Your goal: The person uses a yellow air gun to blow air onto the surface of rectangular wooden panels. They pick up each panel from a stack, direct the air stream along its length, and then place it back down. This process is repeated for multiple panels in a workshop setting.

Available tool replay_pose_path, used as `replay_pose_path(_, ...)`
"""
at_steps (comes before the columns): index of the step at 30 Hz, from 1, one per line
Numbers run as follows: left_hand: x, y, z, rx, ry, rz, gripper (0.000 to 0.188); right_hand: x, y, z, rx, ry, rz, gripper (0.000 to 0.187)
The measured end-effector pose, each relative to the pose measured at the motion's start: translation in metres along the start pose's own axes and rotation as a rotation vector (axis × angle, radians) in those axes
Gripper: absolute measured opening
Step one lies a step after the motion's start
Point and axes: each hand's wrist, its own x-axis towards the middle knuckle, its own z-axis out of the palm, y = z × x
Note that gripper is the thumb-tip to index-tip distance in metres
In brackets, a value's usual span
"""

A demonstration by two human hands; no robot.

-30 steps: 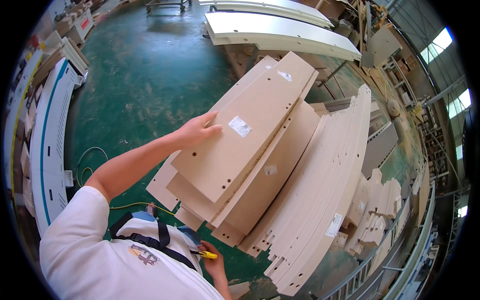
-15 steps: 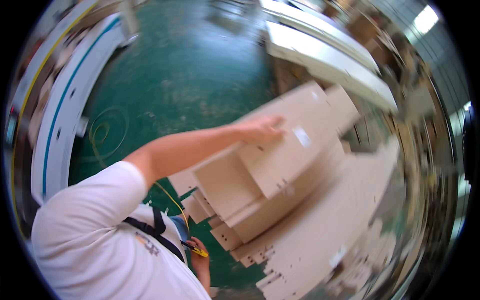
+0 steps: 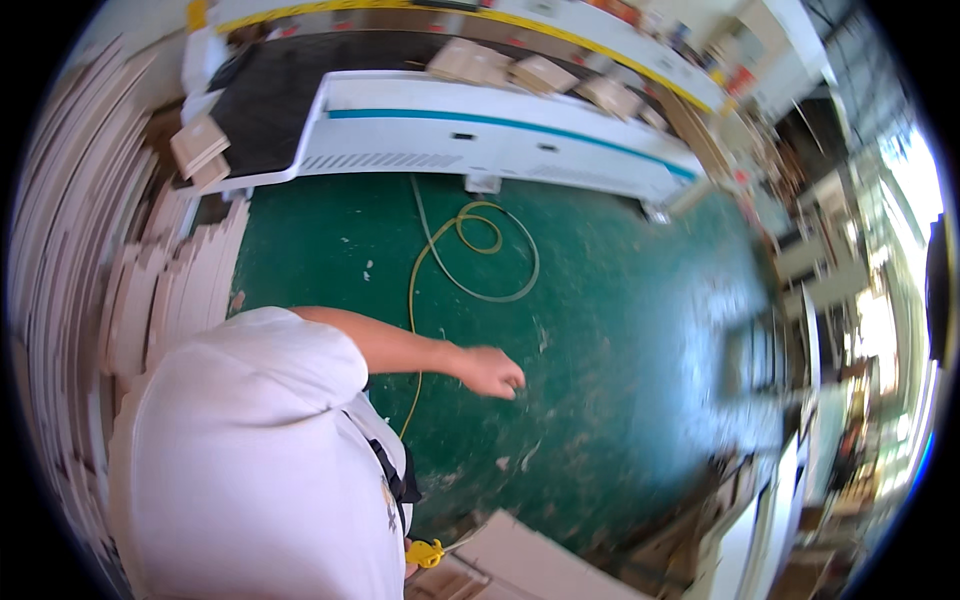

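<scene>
My left hand (image 3: 490, 373) is held out over the green floor, its fingers curled in loosely with nothing seen in them. Low in the picture, my right hand (image 3: 411, 568) is mostly hidden behind my white shirt. It grips a yellow tool, seemingly an air blow gun (image 3: 426, 553), with a thin pale nozzle pointing right. Just beyond the nozzle lies a pale wooden panel (image 3: 540, 565) at the bottom edge.
A yellow hose (image 3: 412, 290) runs over the green floor (image 3: 600, 290) and coils ahead. Behind it stands a long white machine (image 3: 400, 135) with a teal stripe, wood pieces (image 3: 470, 62) on top. Stacked boards (image 3: 190, 290) line the left; white panels (image 3: 745, 540) stand lower right.
My view has swung left, from the pale wooden box and panels toward the white machine. My left hand has left the box top, and its fingers are now curled. The yellow tool stays in my right.
</scene>
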Motion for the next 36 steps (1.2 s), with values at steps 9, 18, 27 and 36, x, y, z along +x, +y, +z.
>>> replay_pose_path(9,-0.34,-0.252,-0.293,0.227,1.565,-0.692,0.03,0.162,-0.143,0.133,-0.014,-0.329,0.374,0.054)
replay_pose_path(18,-0.677,-0.387,-0.362,0.3,1.483,-1.833,0.087,0.287,-0.26,0.267,-0.007,-0.354,0.453,0.06)
replay_pose_path(27,-0.677,-0.438,-0.43,-0.107,1.253,-2.361,0.131,0.475,-0.335,0.426,-0.107,-0.556,0.473,0.057)
replay_pose_path(36,-0.622,-0.436,-0.473,0.254,1.432,-2.069,0.114,0.594,-0.44,0.617,0.044,-1.054,0.611,0.093)
